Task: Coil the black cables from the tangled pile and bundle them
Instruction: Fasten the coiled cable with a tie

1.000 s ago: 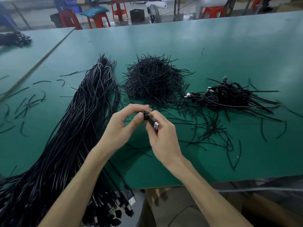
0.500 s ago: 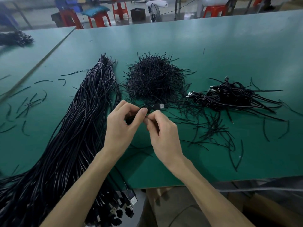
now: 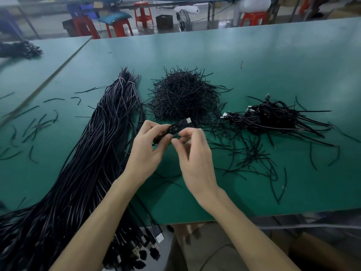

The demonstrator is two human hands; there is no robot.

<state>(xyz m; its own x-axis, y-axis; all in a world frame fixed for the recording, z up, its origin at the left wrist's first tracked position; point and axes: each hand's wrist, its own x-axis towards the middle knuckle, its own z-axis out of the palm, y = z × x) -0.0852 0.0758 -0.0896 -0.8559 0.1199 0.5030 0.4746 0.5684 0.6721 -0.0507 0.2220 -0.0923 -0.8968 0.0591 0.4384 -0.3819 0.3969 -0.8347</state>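
Observation:
My left hand (image 3: pixel 145 149) grips a small coiled black cable (image 3: pixel 173 129) above the green table (image 3: pixel 273 59); its silver plug sticks up at the far side. My right hand (image 3: pixel 192 153) pinches the same coil from the right with thumb and forefinger. A long sheaf of straight black cables (image 3: pixel 93 157) lies to the left, its plugs hanging over the near edge. A heap of short black ties (image 3: pixel 183 94) sits just beyond my hands. Bundled cables (image 3: pixel 273 116) lie in a pile at the right.
Loose tie pieces (image 3: pixel 254 159) are scattered right of my hands and also on the left side of the table. A second table with a dark cable pile (image 3: pixel 21 49) stands at far left. Red stools (image 3: pixel 143 13) stand beyond the far edge.
Both hands have lifted slightly and moved away from me with the coil. The plug turned from pointing toward me to pointing up and away.

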